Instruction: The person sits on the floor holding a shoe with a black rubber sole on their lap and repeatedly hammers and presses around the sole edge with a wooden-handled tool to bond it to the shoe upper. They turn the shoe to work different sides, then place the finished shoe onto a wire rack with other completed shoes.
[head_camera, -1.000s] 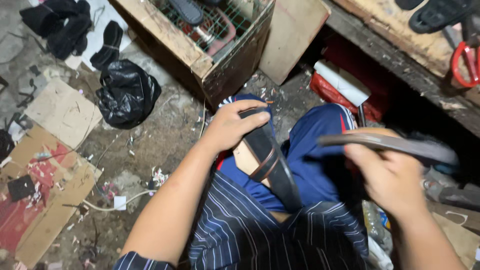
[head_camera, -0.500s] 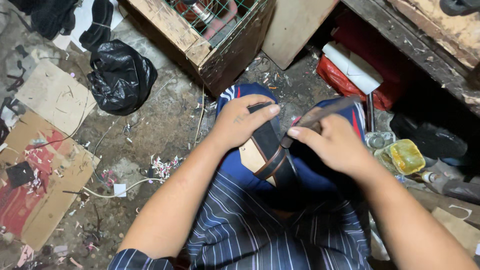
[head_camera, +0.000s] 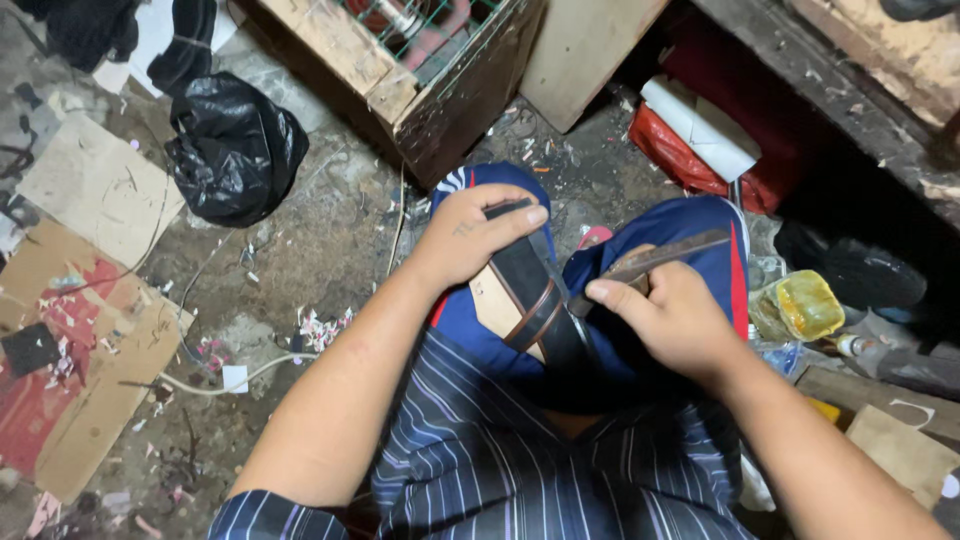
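A sandal with a tan sole and dark straps lies across my lap on blue trousers. My left hand presses down on its far end, fingers curled over the top. My right hand grips a long flat dark tool whose tip reaches toward my right knee, and its thumb rests against the sandal's strap. Both hands sit close together over the sandal.
A wooden crate with wire mesh stands ahead. A black plastic bag and cardboard sheets lie on the dirty floor at left. A red bag and a yellow-filled container sit at right beside a wooden bench.
My right hand has brought the flat tool from out at the right down to the sandal on my lap. My left hand has stayed on the sandal.
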